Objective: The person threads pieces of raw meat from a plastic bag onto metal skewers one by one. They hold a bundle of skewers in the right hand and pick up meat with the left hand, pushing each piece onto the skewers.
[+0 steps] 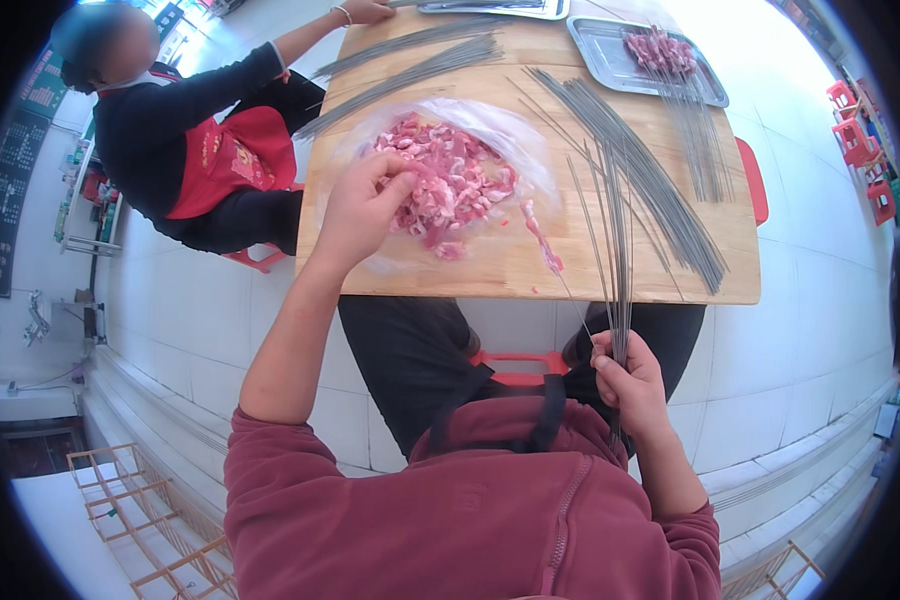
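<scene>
My left hand (364, 206) reaches over a pile of raw meat pieces (457, 180), thumb and fingers pinched around a bit of meat at its left side. The pile lies on a clear plastic bag (529, 142) spread on the wooden table (450, 285). In front of my lap, my right hand (634, 379) grips a bundle of thin metal skewers (619, 277), which point away from me. One skewer from that hand slants left, and threaded meat (542, 240) covers its far end, just above the tabletop.
Loose metal skewers (645, 180) lie at the table's right, more bundles (412, 79) at far left. A metal tray (600, 56) holds loaded skewers (660, 52); another tray (551, 9) is at the far edge. A person (172, 142) in a red apron sits left, one arm over the table.
</scene>
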Motion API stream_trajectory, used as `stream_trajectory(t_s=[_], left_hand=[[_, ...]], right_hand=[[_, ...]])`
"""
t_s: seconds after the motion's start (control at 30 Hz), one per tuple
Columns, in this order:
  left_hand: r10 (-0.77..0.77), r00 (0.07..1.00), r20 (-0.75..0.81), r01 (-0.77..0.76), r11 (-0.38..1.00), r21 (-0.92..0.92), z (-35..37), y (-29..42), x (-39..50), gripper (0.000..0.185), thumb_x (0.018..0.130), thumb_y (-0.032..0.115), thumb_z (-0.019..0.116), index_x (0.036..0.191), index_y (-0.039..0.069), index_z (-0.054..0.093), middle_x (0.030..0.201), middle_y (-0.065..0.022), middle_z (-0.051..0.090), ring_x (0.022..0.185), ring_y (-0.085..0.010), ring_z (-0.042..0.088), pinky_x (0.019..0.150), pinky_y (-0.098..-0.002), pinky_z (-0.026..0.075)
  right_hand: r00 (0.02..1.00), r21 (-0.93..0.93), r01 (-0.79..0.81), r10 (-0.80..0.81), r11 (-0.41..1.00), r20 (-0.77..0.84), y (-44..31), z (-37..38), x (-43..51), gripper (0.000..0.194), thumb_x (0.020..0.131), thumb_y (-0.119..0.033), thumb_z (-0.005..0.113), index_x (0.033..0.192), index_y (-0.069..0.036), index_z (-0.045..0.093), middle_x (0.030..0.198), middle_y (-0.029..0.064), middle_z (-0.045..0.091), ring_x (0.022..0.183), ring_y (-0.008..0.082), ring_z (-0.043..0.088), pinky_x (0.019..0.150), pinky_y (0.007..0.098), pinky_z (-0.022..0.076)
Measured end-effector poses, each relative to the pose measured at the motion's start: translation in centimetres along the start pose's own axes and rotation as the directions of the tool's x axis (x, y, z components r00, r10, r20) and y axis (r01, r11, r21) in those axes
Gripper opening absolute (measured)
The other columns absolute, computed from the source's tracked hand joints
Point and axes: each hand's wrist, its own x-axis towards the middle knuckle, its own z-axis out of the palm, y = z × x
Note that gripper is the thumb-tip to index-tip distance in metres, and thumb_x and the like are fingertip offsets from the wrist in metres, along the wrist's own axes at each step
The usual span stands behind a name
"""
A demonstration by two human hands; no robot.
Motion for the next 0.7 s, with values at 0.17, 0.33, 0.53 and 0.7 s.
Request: stream_trajectory(t_s=[0.17,0.33,0.53,0.7], left_hand=[[-0.25,0.957,0.15,0.289,0.757,-0.586,-0.2,0.7,-0.2,0.025,0.104,0.024,0.054,0.101,0.003,0.067,0.094,-0.0077,0.069,0.084,-0.0141,0.064,0.075,-0.0293,0.05],[-0.351,0.893,0.281,0.42,0.429,-0.8,1.0,1.9,-1.1,0.031,0.106,0.028,0.046,0.109,0.003,0.065,0.102,-0.012,0.07,0.097,-0.0219,0.068,0.084,-0.0351,0.054],[-0.217,0.904,0.368,0.421,0.307,-0.853,3.4,2.6,-1.9,0.041,0.105,0.024,0.044,0.139,0.003,0.045,0.127,-0.0206,0.062,0.115,-0.03,0.064,0.093,-0.0382,0.054],[-0.198,0.914,0.355,0.406,0.407,-0.818,3.8,2.9,-2.6,0.045,0.103,0.015,0.046,0.147,0.007,0.039,0.131,-0.0185,0.061,0.118,-0.0266,0.062,0.096,-0.0359,0.05]], right_hand=[[0.998,0.054,0.003,-0.006,0.999,0.056,0.1,0.1,0.3,0.02,0.099,-0.007,0.051,0.118,-0.003,0.056,0.092,0.0054,0.058,0.054,0.0045,0.04,0.044,0.0188,0.0272],[0.978,0.092,-0.101,0.082,0.991,0.194,-0.4,-0.4,0.1,0.019,0.102,-0.011,0.049,0.114,0.0,0.06,0.071,0.0007,0.05,0.054,0.0051,0.039,0.046,0.0199,0.0286],[0.955,0.073,-0.176,0.153,0.982,0.255,-0.9,0.0,-0.3,0.021,0.1,-0.008,0.05,0.112,0.003,0.063,0.062,-0.0005,0.046,0.053,0.0055,0.038,0.047,0.0206,0.0296],[0.947,0.096,-0.181,0.147,0.979,0.285,-0.7,0.1,-0.5,0.024,0.099,-0.006,0.05,0.117,0.004,0.063,0.064,0.0003,0.047,0.054,0.0058,0.039,0.047,0.0209,0.0294]])
